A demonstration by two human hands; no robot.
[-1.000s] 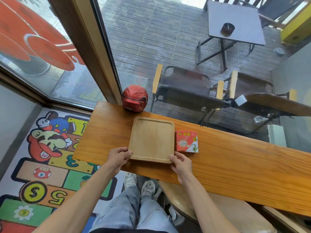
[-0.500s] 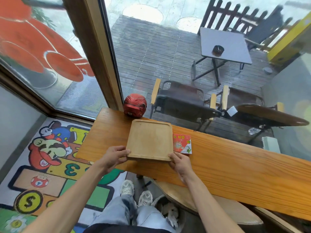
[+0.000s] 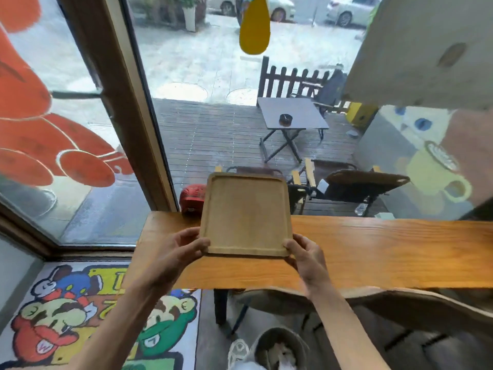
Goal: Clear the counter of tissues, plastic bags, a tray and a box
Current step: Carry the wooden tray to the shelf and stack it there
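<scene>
A bare wooden tray (image 3: 245, 212) is held up above the wooden counter (image 3: 373, 252), tilted with its far edge raised. My left hand (image 3: 178, 252) grips its near left corner, thumb on top. My right hand (image 3: 304, 252) grips the near right corner the same way. The red box is not in view; the lifted tray covers the spot where it lay. No tissues or plastic bags show on the counter.
A red helmet (image 3: 190, 200) sits at the counter's far left corner, partly behind the tray. A wooden stool (image 3: 266, 300) stands under the counter, and a bin with crumpled white waste (image 3: 280, 351) is on the floor. Glass windows rise just beyond the counter.
Both hands have lifted the tray off the counter and tilted it up toward me. The view has swung upward, and the red box beside the tray has dropped out of sight.
</scene>
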